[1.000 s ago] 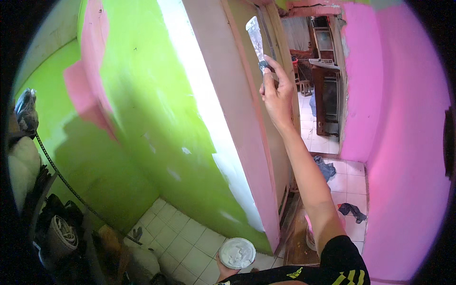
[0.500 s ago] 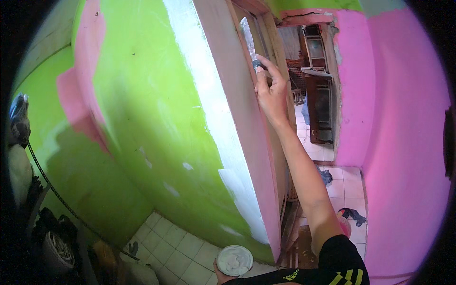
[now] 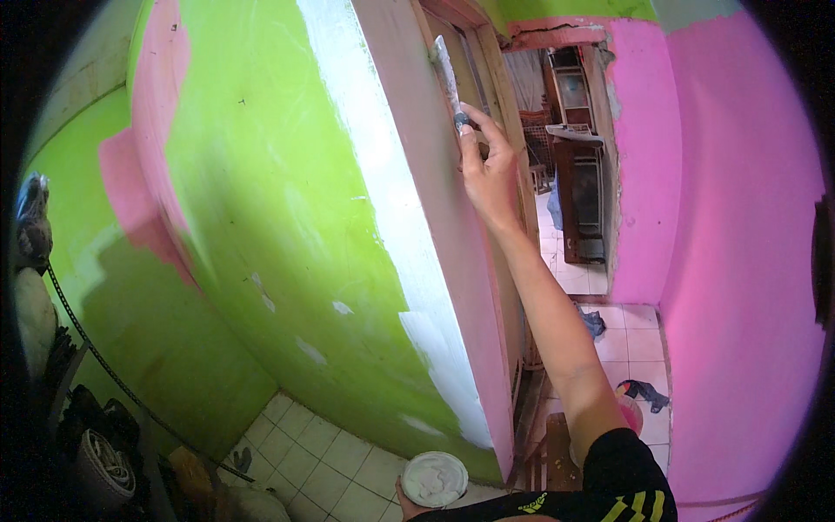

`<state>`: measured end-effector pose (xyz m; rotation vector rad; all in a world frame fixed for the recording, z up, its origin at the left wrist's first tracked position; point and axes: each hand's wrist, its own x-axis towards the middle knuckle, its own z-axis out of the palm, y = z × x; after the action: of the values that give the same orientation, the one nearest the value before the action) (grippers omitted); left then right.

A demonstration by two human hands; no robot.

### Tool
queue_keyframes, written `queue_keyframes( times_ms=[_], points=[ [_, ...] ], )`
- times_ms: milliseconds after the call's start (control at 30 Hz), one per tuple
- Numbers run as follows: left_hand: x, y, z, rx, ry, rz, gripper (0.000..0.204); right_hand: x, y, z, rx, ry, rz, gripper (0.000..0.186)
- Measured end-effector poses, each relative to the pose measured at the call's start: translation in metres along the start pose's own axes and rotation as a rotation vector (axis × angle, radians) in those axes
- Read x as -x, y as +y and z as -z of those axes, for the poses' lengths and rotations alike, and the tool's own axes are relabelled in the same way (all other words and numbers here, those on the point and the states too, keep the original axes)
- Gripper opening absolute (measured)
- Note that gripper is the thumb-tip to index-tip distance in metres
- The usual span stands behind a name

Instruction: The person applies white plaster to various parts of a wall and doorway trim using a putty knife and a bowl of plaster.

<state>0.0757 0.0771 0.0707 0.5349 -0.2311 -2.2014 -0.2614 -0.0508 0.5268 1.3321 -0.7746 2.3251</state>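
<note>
Scraper [image 3: 449,83] | right hand [image 3: 489,165] closed on it (pointing up) | left hand [image 3: 405,500] curled round tub [image 3: 435,455]

Smeared scraper [image 3: 450,83] points blade-up, well above a round tub [image 3: 435,454] of white paste [image 3: 433,480].

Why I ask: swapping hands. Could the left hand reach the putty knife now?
Probably not: the left hand holds a tub low; the putty knife is high in the right hand.

The single fisheye view looks from the left camera on the person's head, facing forward and down along the outstretched right arm [image 3: 552,304], near the outer edge of the green wall [image 3: 287,217], taking in the tiled floor [image 3: 348,474] at its foot
</note>
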Motion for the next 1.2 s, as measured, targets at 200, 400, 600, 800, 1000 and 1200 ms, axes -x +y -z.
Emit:
queue_keyframes(
  times_ms=[200, 400, 600, 800, 1000, 1200],
  points=[
    [0.000, 0.001, 0.002, 0.001, -0.001, -0.001, 0.075, 0.003, -0.005, -0.002, 0.136, 0.045, 0.175, 0.025],
    [-0.004, 0.001, 0.002, 0.007, -0.003, 0.001, 0.075, 0.003, -0.007, -0.002, 0.159, 0.056, 0.209, 0.026],
    [-0.008, 0.001, 0.004, 0.006, 0.006, 0.012, 0.075, 0.005, -0.004, -0.003, 0.219, 0.056, 0.254, 0.026],
    [-0.013, 0.002, 0.003, 0.006, 0.018, 0.018, 0.075, 0.004, -0.004, -0.001, 0.264, 0.039, 0.262, 0.026],
    [-0.018, 0.003, 0.005, 0.001, 0.022, 0.027, 0.074, 0.004, 0.000, -0.003, 0.301, 0.048, 0.303, 0.026],
    [-0.019, 0.004, 0.005, -0.002, 0.031, 0.040, 0.074, 0.005, 0.001, -0.004, 0.270, 0.049, 0.275, 0.026]
  ],
)
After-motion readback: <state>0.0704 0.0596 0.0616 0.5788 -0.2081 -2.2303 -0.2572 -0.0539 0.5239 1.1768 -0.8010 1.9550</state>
